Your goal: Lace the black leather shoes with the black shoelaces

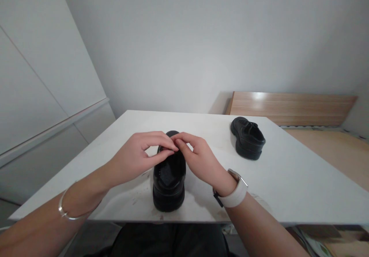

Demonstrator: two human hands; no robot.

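A black shoe (168, 182) stands on the white table (288, 180) right in front of me, heel toward me. My left hand (138, 158) and my right hand (198, 159) meet above its lacing area, fingertips pinched together on what looks like the shoe's laces; the laces themselves are hidden by my fingers. A silver bangle is on my left wrist, a white watch on my right. A second black shoe (248, 138) sits apart at the table's far right, untouched.
A wooden bed frame (291, 107) stands behind the table on the right. A grey wall is behind, white cupboard panels (43, 95) on the left. Dark smudges mark the tabletop near the front shoe.
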